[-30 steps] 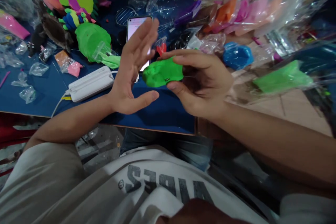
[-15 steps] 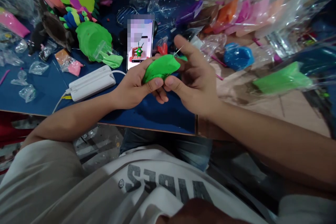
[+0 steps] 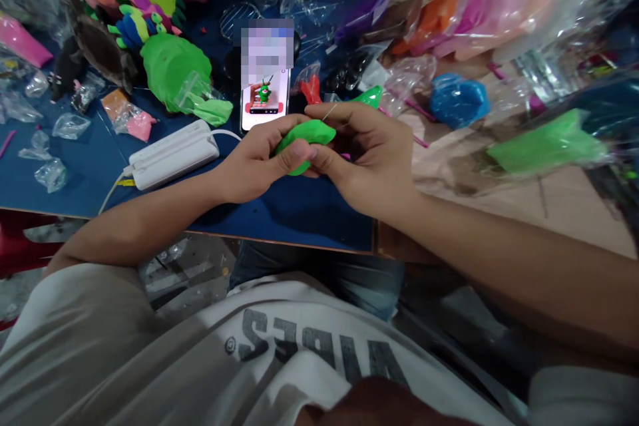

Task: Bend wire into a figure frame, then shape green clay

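A lump of bright green modelling clay is held between my two hands above the table's front part. My left hand wraps round its left side, thumb on top. The thumb of my right hand presses the clay's right end, touching my left thumb, with the other fingers curled behind. A thin pale stick or wire pokes up beside my right forefinger; its lower end is hidden. Just behind my hands, a phone shows a green figure on its screen. A small purple bit shows under my right fingers.
Left of my hands lies a white power bank with a cable. Behind it are a big green clay piece and several clay figures. To the right are a blue lump in plastic, bagged green clay and more coloured bags.
My right forefinger has come down from its raised position toward the clay, and the hand has closed in. The clay has been tilted and turned slightly, with the thin stick now lower.
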The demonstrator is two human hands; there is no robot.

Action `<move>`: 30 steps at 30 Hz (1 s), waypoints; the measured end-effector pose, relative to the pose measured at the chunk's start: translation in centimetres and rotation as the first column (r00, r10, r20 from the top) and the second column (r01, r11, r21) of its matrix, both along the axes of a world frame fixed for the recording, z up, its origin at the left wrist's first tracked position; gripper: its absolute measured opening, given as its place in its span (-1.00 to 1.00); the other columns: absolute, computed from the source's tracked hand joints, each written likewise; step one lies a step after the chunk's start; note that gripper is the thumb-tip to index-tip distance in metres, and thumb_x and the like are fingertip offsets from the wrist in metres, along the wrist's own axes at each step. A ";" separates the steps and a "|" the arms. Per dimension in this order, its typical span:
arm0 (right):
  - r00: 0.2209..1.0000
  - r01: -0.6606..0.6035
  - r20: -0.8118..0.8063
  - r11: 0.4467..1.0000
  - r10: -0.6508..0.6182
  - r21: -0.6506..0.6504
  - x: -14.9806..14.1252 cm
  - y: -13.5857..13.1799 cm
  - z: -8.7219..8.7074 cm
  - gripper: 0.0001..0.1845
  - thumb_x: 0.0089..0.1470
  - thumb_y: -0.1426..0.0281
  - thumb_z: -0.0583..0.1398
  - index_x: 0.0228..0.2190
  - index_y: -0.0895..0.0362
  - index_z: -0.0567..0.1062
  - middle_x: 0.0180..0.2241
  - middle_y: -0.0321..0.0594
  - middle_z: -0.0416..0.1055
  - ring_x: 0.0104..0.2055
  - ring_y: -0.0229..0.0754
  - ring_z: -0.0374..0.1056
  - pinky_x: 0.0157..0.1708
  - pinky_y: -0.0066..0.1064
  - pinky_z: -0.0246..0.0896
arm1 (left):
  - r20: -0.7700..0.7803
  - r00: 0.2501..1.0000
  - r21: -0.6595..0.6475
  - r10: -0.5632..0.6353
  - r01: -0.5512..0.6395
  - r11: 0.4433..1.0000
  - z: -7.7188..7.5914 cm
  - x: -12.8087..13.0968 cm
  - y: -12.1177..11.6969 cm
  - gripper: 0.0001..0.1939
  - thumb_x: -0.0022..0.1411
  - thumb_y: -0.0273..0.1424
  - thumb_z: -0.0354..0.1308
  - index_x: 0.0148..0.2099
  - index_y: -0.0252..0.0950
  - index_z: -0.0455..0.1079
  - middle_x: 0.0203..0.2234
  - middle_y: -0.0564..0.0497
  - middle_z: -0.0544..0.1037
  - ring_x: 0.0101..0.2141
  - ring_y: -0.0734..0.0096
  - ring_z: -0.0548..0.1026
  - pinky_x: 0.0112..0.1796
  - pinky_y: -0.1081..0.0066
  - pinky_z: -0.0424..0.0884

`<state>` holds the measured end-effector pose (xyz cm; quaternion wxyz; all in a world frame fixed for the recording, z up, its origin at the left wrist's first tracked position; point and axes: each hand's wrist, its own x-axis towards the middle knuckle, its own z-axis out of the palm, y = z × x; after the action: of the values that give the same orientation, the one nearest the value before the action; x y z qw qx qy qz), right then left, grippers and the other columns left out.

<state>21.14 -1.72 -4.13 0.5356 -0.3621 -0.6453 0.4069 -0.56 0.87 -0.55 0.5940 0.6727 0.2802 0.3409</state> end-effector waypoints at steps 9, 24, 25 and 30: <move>1.000 -0.029 0.012 0.999 0.029 0.019 0.4 0.3 0.6 -0.55 0.31 0.04 0.59 0.14 -0.14 0.77 0.01 -0.23 0.80 -0.07 -0.01 0.75 -0.08 -0.13 0.83 | -0.054 0.998 0.008 0.039 -0.039 0.999 0.6 -0.2 -0.2 -0.30 0.45 0.37 0.39 0.02 -0.21 0.72 -0.13 -0.07 0.80 -0.03 0.09 0.83 -0.07 0.14 0.84; 0.965 -0.206 -0.195 0.966 0.175 -0.155 0.2 0.8 0.7 -0.50 0.30 0.05 0.59 0.16 -0.10 0.70 0.01 -0.22 0.81 0.02 -0.02 0.78 -0.02 -0.17 0.85 | 0.185 0.981 -0.249 0.052 -0.004 0.969 -1.0 0.3 -0.6 -0.59 0.39 -0.06 0.48 0.11 -0.21 0.74 -0.22 -0.02 0.78 -0.09 0.13 0.83 -0.02 0.16 0.86; 0.958 -0.220 -0.219 0.964 0.184 -0.151 0.2 0.7 0.8 -0.52 0.32 0.08 0.58 0.16 -0.09 0.70 -0.01 -0.23 0.80 0.02 -0.04 0.77 -0.01 -0.19 0.84 | 0.192 0.980 -0.241 0.058 -0.010 0.971 -0.9 0.4 -0.7 -0.63 0.41 -0.10 0.46 0.10 -0.23 0.75 -0.27 0.01 0.75 -0.16 0.22 0.80 -0.05 0.22 0.85; 0.950 -0.233 -0.246 0.960 0.191 -0.155 0.3 0.4 0.9 -0.58 0.36 0.10 0.57 0.15 -0.10 0.72 -0.07 -0.23 0.77 -0.03 -0.06 0.75 -0.06 -0.22 0.83 | 0.177 0.977 -0.297 0.116 -0.059 0.953 -0.2 0.9 -1.1 -0.74 0.38 -0.28 0.37 0.02 -0.30 0.72 -0.32 0.03 0.73 -0.09 0.14 0.83 -0.02 0.22 0.84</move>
<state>21.45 -1.33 -3.24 0.5238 -0.2887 -0.5747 0.5585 0.37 -0.20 -0.71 0.6946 0.5292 0.2979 0.3857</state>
